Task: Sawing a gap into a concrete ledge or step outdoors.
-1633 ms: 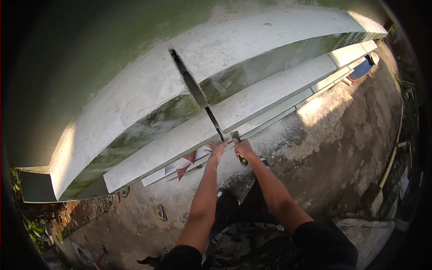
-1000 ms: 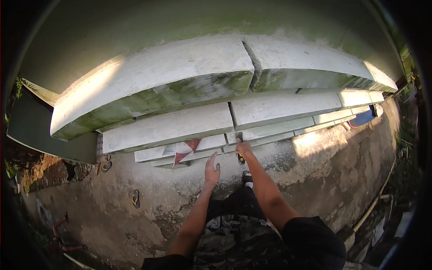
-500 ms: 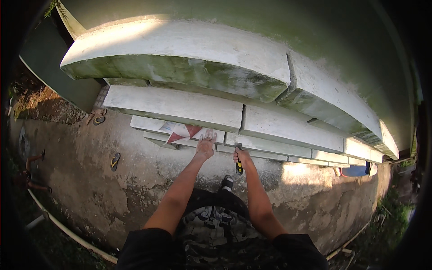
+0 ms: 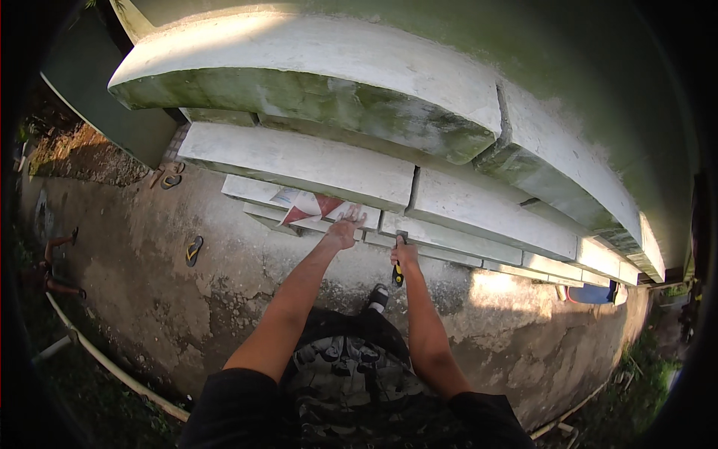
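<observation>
My left hand [image 4: 346,228] lies with its fingers stretched out on the edge of a lower concrete ledge [image 4: 372,218]. Next to those fingers, a crumpled red and white bag or sheet [image 4: 301,207] rests on the same ledge. My right hand [image 4: 404,254] is closed around a hand tool [image 4: 398,277] with a black and yellow handle. The tool's dark upper end meets the ledge's front edge; its kind cannot be made out clearly.
Broad pale concrete ledges [image 4: 299,45] with greenish front faces rise in tiers ahead, against a green wall. Sandals [image 4: 194,251] lie on the stained concrete floor [image 4: 149,277] at left. A person's legs [image 4: 56,262] show at far left, and a pipe [image 4: 112,367] runs along the lower left.
The view has shifted slightly, so the ledges sit a little differently in it. My left hand stays on the ledge, and my right hand keeps its grip on the tool.
</observation>
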{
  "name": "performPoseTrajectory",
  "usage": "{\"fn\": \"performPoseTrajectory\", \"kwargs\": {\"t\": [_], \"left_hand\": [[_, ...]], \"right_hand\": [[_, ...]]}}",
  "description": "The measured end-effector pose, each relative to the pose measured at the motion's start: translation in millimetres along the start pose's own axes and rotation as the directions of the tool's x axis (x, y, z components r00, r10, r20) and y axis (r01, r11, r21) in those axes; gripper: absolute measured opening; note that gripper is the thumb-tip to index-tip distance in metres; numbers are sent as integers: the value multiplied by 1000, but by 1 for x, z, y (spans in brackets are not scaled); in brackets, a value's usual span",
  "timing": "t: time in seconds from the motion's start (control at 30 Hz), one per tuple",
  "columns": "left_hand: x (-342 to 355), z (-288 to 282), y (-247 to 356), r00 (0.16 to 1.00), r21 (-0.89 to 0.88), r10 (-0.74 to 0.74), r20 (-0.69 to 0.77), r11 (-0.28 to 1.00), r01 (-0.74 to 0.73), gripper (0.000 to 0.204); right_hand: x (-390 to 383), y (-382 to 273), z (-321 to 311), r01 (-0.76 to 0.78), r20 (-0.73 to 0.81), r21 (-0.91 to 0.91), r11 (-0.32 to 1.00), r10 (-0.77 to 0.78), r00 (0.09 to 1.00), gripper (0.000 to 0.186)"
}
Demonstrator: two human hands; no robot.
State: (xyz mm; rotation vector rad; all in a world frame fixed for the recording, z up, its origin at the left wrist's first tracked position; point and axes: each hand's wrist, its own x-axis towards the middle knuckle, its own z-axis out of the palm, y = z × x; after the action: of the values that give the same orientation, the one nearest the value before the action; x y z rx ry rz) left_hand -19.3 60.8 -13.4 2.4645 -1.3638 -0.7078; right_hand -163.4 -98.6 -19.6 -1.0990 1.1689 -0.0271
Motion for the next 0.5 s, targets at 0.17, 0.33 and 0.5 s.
{"fn": "performPoseTrajectory", "kwargs": {"t": [0.17, 0.33, 0.5], "left_hand": [[-1, -14, 6, 987, 93, -13, 161, 996, -2, 80], [0, -11, 2, 985, 93, -17, 172, 996, 0, 83], [3, -10, 3, 980, 63, -17, 199, 998, 5, 87]], "right_hand": [[6, -16, 11, -14, -67, 2, 1000, 14, 998, 40], [14, -3, 3, -106, 60, 117, 987, 100, 993, 40], [21, -10, -7, -138, 79, 13, 990, 137, 987, 41]]}}
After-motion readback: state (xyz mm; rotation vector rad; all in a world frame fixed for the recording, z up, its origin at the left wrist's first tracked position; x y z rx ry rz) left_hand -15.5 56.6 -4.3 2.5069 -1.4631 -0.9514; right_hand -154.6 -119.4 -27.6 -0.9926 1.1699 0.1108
